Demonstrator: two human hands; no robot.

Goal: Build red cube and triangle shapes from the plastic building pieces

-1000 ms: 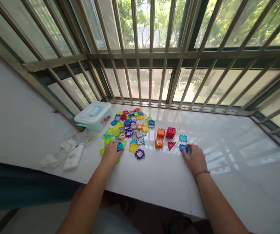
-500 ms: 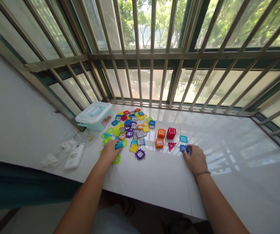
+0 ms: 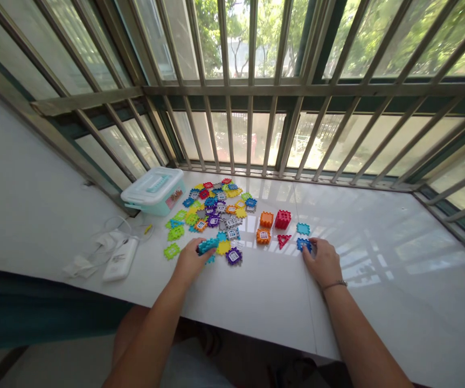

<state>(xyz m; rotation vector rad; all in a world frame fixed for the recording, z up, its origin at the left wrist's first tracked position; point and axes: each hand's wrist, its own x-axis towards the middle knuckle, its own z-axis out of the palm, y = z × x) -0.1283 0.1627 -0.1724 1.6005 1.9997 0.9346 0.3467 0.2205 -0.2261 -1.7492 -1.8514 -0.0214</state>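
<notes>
My left hand is closed around some teal toothed building tiles, held at the near left edge of the tile pile. Their exact number is hidden by my fingers. My right hand has its thumb and fingers on a blue toothed tile lying flat on the table. Just beyond it lies a light blue tile. Left of these are a red triangle tile, a stack of red tiles and two orange stacks, the nearer orange stack topped with a window pattern.
A mixed pile of coloured tiles spreads over the white table. Behind it on the left stands a lidded teal box. A white power strip with cables lies near the left wall. Metal window bars line the back.
My left hand has moved right with the teal tiles, away from the green tiles, which now show more. My right hand stays at the blue tile. The view has shifted slightly.
</notes>
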